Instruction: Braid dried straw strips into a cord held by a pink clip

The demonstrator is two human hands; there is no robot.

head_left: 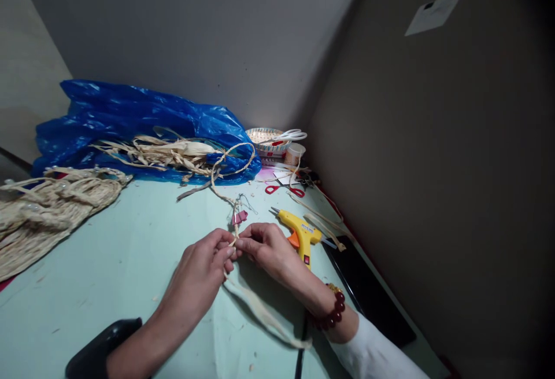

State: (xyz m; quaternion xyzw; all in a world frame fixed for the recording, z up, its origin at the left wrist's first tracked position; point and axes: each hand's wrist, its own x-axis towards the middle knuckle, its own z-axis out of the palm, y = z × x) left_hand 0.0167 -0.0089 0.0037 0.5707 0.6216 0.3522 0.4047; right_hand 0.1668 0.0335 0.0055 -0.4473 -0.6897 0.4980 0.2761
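A thin braided cord of pale dried husk [220, 192] runs across the table toward me, with a loop at its far end. A pink clip [240, 217] grips it just beyond my fingers. My left hand [200, 266] pinches the near end of the braid. From the other side my right hand [269, 250] pinches the same spot, fingertips almost touching the left ones. A long loose husk strip [264, 312] trails from under my hands toward the lower right. The fingers hide the exact crossing of the strands.
A yellow glue gun [303, 231] lies right of my hands, near a black flat panel [373, 292]. Red-handled scissors [285, 190] lie beyond. Behind are a round basket [254, 134] and a blue plastic bag [99, 113] with dried husks [173, 153]. A woven husk piece [56, 217] lies left.
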